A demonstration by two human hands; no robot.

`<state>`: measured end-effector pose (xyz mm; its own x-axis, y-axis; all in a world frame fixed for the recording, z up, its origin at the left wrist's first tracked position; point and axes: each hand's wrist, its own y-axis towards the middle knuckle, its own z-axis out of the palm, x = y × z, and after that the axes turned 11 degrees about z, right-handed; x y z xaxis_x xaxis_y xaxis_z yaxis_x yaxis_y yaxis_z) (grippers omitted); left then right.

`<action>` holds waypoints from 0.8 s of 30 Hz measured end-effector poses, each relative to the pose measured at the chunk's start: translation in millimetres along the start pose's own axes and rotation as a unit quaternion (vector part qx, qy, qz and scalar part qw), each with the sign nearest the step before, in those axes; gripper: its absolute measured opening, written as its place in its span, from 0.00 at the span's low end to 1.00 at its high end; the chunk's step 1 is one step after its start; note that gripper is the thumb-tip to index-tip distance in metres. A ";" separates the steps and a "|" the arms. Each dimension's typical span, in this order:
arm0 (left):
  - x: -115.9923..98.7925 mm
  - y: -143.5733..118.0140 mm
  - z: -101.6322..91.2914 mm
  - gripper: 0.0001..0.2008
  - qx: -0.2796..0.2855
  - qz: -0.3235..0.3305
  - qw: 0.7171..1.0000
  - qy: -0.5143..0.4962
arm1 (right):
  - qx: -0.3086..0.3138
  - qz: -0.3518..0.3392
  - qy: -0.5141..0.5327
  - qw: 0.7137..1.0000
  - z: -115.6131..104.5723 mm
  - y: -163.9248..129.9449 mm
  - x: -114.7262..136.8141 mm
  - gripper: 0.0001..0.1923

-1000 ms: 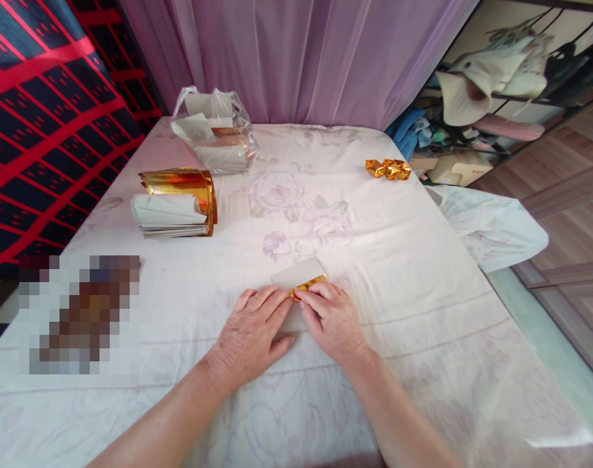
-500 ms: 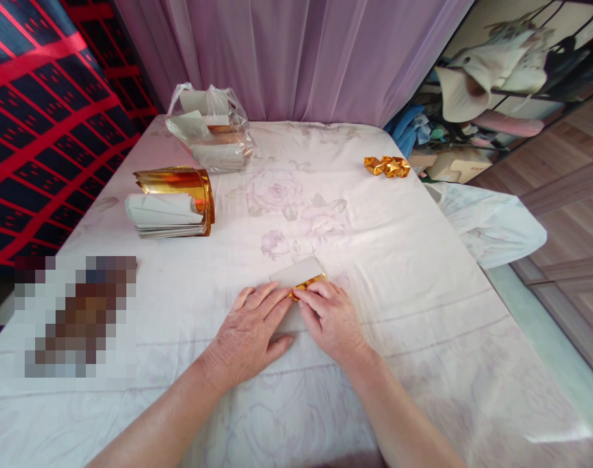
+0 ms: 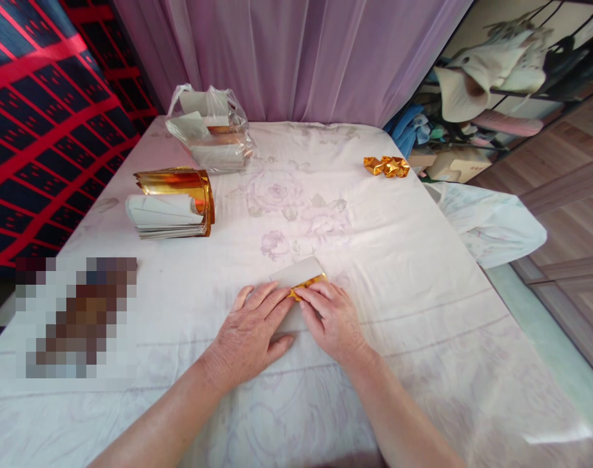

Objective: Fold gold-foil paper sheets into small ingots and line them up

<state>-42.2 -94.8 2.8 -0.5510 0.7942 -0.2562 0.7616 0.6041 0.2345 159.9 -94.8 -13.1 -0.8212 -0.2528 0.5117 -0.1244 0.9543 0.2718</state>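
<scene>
Left hand [image 3: 250, 335], right hand [image 3: 333, 320] flat, pressing gold-backed paper [image 3: 299, 273].

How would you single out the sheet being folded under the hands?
On the floral cloth-covered table, look near its front middle, where both hands meet. The paper sheet lies under their fingertips. Unlike the stacked sheets far left, it lies alone, white side up with a gold edge.

A desk [image 3: 404, 260] covered with a pale cloth printed with faint roses fills the middle of the room. Behind the desk hangs a sheer lilac curtain [image 3: 296, 58], with daylight showing through it. Left of the desk is a dark blue fabric with red stripes [image 3: 38, 117]. Right of the desk lies a wooden floor [image 3: 574, 221], and beyond it a cluttered shelf [image 3: 501, 78].
</scene>
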 end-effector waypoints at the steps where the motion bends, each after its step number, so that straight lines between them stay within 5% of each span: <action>1: -0.3 -0.1 0.0 0.25 -0.001 -0.001 1.000 0.002 | -0.003 0.001 0.011 1.000 0.0 -0.4 -0.4 0.13; 24: -0.7 -1.2 1.7 0.26 0.008 -0.005 1.000 0.001 | 0.018 -0.013 0.025 0.999 -4.3 -2.9 -7.6 0.18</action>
<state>-42.1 -96.2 1.1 -0.5586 0.7889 -0.2562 0.7618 0.6102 0.2176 168.9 -96.3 -14.3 -0.7885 -0.2837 0.5457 -0.1650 0.9523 0.2567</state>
